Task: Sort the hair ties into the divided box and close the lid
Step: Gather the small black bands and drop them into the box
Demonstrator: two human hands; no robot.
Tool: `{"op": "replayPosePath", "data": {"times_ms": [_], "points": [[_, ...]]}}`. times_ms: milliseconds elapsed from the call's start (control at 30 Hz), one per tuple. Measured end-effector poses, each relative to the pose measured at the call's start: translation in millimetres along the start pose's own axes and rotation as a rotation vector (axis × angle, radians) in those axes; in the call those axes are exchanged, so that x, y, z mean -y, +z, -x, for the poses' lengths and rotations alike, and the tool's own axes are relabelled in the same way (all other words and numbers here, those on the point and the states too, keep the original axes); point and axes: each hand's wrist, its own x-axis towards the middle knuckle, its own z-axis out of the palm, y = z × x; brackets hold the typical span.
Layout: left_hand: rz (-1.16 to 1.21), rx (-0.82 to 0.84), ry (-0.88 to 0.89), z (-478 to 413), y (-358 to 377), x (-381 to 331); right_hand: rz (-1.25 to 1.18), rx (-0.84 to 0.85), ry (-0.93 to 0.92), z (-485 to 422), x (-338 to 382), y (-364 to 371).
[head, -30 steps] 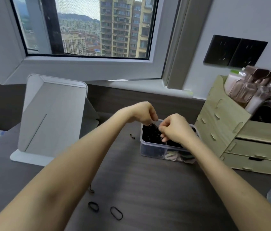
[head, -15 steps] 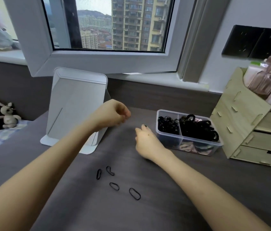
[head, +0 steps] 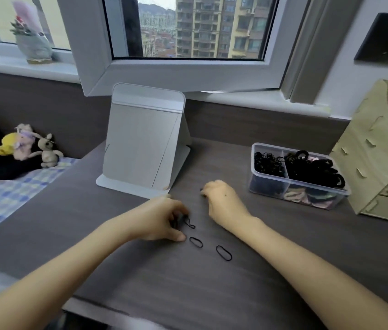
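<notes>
A clear divided box stands open on the dark desk at the right, with black hair ties in its two back compartments and pale and dark ones in front; no lid shows. My left hand pinches a small black hair tie on the desk. Two more black ties lie loose just right of it, one close by and the other farther right. My right hand rests curled on the desk left of the box, its fingertips closed on a tiny black tie that is mostly hidden.
A grey folding stand stands behind my hands. A wooden drawer organiser sits against the box's right side. An open window sash overhangs the desk's back. Plush toys lie on a checked bed at left.
Both hands left the box and came toward me. The left dropped onto the loose ties and pinched one. The right settled on the lone tie farther back. The view swung left.
</notes>
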Motion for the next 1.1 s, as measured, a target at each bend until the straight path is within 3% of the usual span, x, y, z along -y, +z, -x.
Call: {"op": "replayPosePath", "data": {"times_ms": [100,233,500,700,800,867,1000,1100], "points": [[0.018,0.012,0.062,2,6,-14,-0.200,0.024,-0.160,45,-2,-10],[-0.011,-0.045,0.111,3,18,-26,-0.284,0.101,-0.200,93,-6,-28],[-0.054,-0.131,0.139,5,26,-37,-0.275,0.070,-0.118,102,8,-25],[-0.309,-0.159,0.025,6,45,-54,-0.209,0.143,-0.072,99,8,-33],[-0.276,-0.163,-0.024,4,43,-57,-0.307,0.176,-0.029,101,-6,-42],[-0.172,-0.222,-0.030,-6,26,-60,-0.439,0.075,0.090,89,-26,-58],[0.165,-0.436,0.004,-54,-21,-91,-0.508,-0.373,0.382,38,-77,-96],[0.442,-0.548,0.062,-106,-41,-123,-0.406,-0.419,0.543,6,-99,-102]]}}
